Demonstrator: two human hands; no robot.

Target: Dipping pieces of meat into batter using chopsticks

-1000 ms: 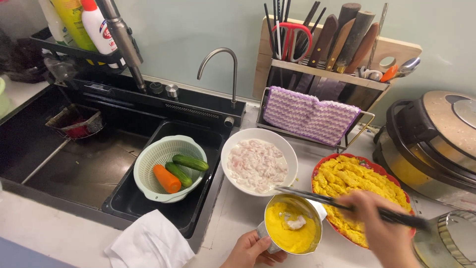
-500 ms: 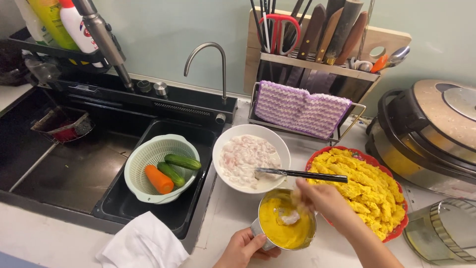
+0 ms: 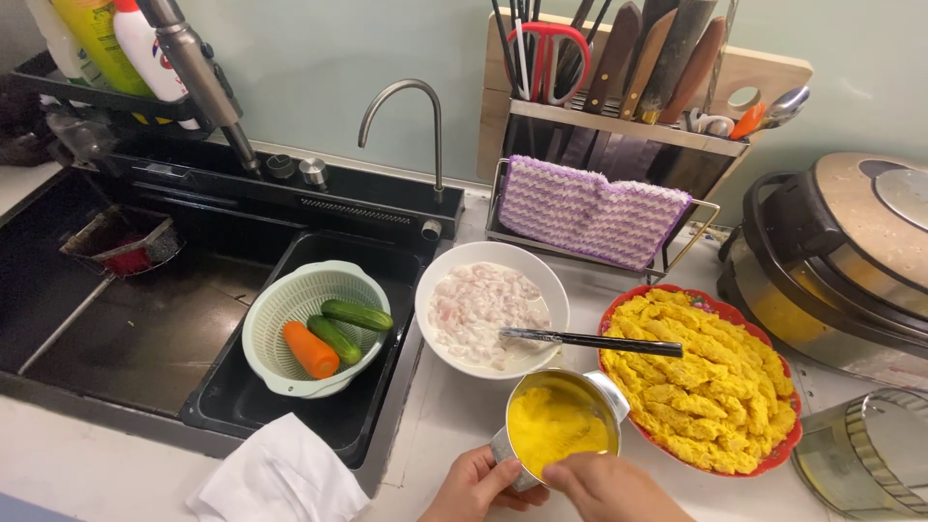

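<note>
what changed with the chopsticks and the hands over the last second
The right hand let go of the chopsticks; they now lie across the white bowl and red plate. That hand moved down to the rim of the metal cup of yellow batter. The left hand still holds the cup. The colander of vegetables stayed put.

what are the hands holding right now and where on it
Both hold the small metal cup of yellow batter: left hand around its lower left side, right hand at its near rim. The chopsticks lie unheld.
</note>
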